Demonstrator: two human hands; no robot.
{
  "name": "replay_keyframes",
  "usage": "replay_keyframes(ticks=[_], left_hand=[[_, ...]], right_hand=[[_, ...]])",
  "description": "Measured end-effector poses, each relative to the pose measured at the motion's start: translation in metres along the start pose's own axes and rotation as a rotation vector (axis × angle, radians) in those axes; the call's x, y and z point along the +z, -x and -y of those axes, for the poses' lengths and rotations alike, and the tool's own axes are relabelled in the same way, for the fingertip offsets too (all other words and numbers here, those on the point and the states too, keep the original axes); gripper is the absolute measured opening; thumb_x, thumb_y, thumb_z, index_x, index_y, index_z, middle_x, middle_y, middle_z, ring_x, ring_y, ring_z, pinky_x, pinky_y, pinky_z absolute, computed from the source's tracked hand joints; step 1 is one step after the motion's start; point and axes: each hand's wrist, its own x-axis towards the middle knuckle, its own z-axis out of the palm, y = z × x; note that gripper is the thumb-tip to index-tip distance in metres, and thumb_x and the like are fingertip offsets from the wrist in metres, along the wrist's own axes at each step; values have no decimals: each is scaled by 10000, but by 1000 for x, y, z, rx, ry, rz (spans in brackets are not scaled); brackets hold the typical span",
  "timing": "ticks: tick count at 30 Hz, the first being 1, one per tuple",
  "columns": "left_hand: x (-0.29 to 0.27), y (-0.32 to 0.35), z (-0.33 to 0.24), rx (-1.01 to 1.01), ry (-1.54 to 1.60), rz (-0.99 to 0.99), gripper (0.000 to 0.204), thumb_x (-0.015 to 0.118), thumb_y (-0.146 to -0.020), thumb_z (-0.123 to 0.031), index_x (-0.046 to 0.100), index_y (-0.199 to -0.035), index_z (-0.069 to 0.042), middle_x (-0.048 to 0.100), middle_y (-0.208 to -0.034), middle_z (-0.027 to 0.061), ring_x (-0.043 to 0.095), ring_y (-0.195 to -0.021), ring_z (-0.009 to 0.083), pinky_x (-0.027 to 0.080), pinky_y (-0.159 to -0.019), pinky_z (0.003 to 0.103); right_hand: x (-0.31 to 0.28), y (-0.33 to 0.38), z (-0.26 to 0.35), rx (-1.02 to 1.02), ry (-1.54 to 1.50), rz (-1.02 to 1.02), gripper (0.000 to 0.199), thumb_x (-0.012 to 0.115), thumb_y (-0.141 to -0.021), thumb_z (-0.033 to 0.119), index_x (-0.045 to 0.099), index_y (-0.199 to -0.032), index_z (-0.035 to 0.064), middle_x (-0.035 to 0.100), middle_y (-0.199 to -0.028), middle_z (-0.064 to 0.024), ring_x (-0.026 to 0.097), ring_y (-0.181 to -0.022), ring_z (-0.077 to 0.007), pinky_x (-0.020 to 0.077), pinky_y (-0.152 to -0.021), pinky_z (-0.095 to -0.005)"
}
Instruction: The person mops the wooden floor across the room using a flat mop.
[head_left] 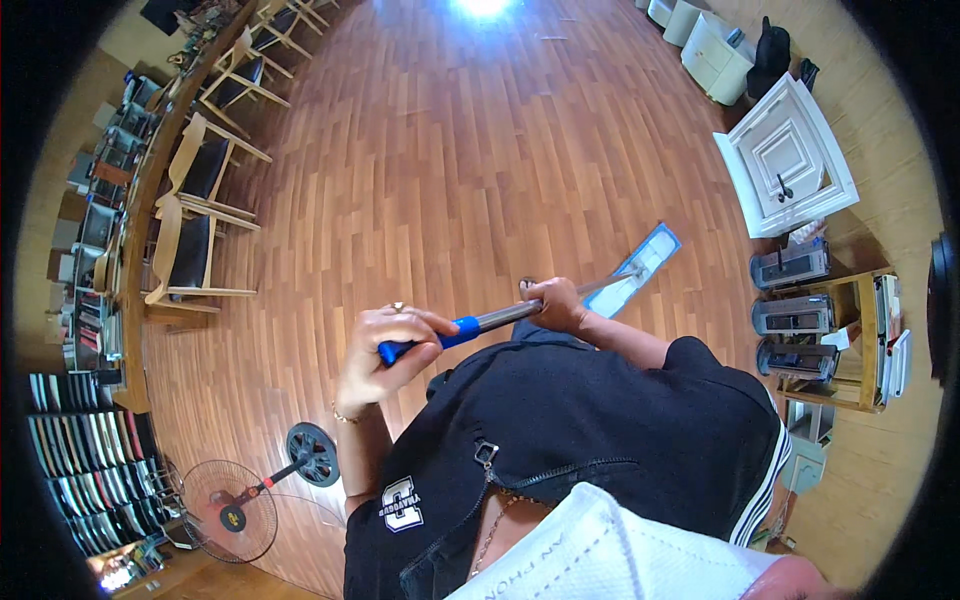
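Observation:
A flat mop with a silver pole [505,315] and a blue grip [460,332] slants across in front of my body. My left hand [385,350] is closed around the blue grip at the pole's upper end. Lower on the pole, my right hand [556,303] wraps around the metal tube. The mop head [655,250], a long pale pad with a blue border, lies on the wood-plank floor [480,180] ahead and to the right. My right forearm partly covers the near end of the pad.
Wooden chairs with dark seats [190,250] line a long cluttered counter on the left. A standing fan [230,510] is at the lower left, near a book rack [90,455]. On the right are a white panelled door-like piece [790,160], grey-black devices [795,315] and a wooden shelf [860,350].

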Motion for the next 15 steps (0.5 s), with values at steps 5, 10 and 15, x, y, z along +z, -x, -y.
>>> replay_keyframes(ticks=[5, 10, 15], left_hand=[[-5, 54, -52, 170, -83, -115, 96, 699, -692, -104, 634, -662, -41, 719, -768, 120, 692, -684, 217, 470, -639, 332], [23, 105, -95, 307, -168, -419, 236, 712, -723, -241, 622, -591, -67, 664, -594, 70, 693, -607, 206, 470, -584, 354], [55, 148, -113, 210, -358, -426, 85, 713, -689, -134, 654, -678, -74, 683, -646, 74, 695, -657, 220, 480, -640, 356]], right_hand=[[8, 8, 63, -137, -45, 91, 170, 687, -639, 289, 617, -590, 143, 614, -649, -154, 618, -654, -376, 484, -565, -454], [26, -1, 106, -503, -197, 261, 156, 679, -628, 233, 569, -577, 135, 566, -597, -126, 583, -599, -370, 439, -528, -467], [53, -15, 124, -642, -277, 316, 151, 683, -640, 223, 569, -622, 126, 589, -654, -102, 594, -641, -354, 449, -542, -458]])
